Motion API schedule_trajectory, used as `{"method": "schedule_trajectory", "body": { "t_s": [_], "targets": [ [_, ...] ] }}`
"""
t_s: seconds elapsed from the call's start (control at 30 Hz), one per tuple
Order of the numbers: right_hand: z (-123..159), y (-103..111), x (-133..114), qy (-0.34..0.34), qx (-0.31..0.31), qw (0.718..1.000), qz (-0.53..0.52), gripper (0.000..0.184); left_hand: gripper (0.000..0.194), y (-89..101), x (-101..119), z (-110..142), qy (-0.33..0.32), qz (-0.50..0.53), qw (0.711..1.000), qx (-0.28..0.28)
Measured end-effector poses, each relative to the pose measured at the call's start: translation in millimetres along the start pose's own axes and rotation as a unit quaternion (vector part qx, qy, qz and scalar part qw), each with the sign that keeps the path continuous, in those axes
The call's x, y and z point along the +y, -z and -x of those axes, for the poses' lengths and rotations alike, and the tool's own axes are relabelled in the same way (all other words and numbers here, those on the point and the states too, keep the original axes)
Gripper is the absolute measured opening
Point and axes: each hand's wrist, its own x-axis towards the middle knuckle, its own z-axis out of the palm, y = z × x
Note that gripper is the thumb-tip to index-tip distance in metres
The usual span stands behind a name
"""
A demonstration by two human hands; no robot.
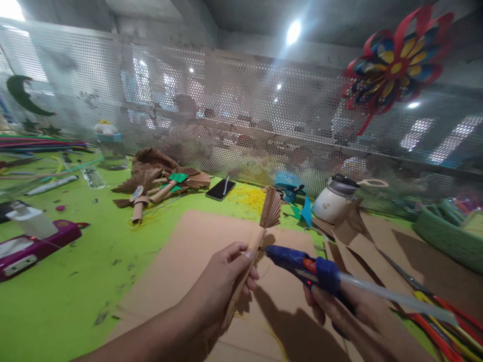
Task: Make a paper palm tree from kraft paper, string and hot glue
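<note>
My left hand point(230, 274) is closed round a rolled brown paper tube point(255, 242), held at a slant, with a pleated paper fan point(270, 208) at its upper end. In my right hand point(350, 311) is a blue hot glue gun point(298, 264) with a clear glue stick point(392, 296) poking out the back and a small red light lit. The gun's nozzle points left and is at or very near the tube, just above my left thumb. A large sheet of brown card point(181, 261) lies under both hands.
Finished-looking pleated paper pieces point(147, 188) lie at the back left, beside a phone point(221, 189) and yellow string point(251, 197). A purple power strip point(41, 246) sits left. Right are a jug point(332, 201), scissors point(418, 286) and a green basket point(449, 236). A perforated panel point(234, 110) stands behind.
</note>
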Motion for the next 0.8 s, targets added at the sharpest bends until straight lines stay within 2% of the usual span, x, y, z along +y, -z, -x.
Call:
{"method": "schedule_trajectory", "body": {
  "t_s": [0.17,0.33,0.5,0.63,0.73,0.8],
  "targets": [
    [-0.7,-4.0,4.3,-0.036,0.049,0.998,-0.027,0.044,0.022,-0.6,-3.6,0.7,-0.008,0.005,1.0,-0.003],
    [-2.3,-3.9,7.5,-0.012,0.066,0.997,-0.037,0.043,0.022,-3.0,-3.0,1.6,-0.003,-0.009,1.0,0.002],
    [-1.6,-3.3,-1.0,-0.021,0.107,0.994,-0.024,0.043,0.023,-5.9,-1.9,3.2,-0.001,0.002,1.0,0.009],
    [-0.7,-3.7,-2.6,-0.014,0.07,0.997,-0.013,0.046,0.024,-4.6,-1.5,3.2,-0.004,0.012,1.0,0.004],
    [0.8,-5.7,6.1,-0.008,0.023,1.0,0.001,0.045,0.023,-2.2,-0.3,2.8,-0.001,0.005,1.0,0.002],
    [3.1,-7.5,11.4,-0.01,0.016,1.0,0.003,0.042,0.021,-1.1,1.0,2.2,-0.004,0.002,1.0,0.005]
  ]
}}
